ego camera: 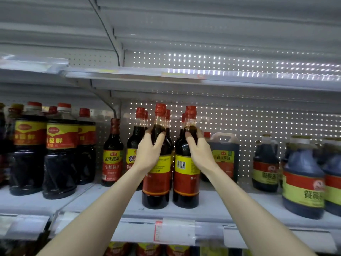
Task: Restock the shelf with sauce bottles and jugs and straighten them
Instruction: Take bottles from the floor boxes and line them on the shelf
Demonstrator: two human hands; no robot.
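Sauce bottles [137, 137] with red caps and dark contents stand in short rows in the middle of the shelf [221, 206], and two of them are at the front, upright and side by side with a narrow gap between them. The left hand [149, 152] grips the left front bottle [158, 182] at its shoulder, just above the yellow and red label, fingers curled round the glass from the left. The right hand [200, 152] holds the right front bottle [184, 183] at the same height, fingers wrapped round it from the right, with the barcode on its label facing the camera. Both bottles rest on the shelf near its front edge, above a price tag strip [175, 231]. Just left of the group stands a slimmer bottle [112, 157] with a yellow label, apart from the others. Farther left sit large dark bottles [60, 154] with yellow and red labels. Behind the right hand stands a square jug [224, 156] with a moulded handle, and well to the right are round jugs [302, 180] with green and red labels. An upper shelf [184, 76] runs above, and a perforated back panel [258, 122] lies behind the goods.
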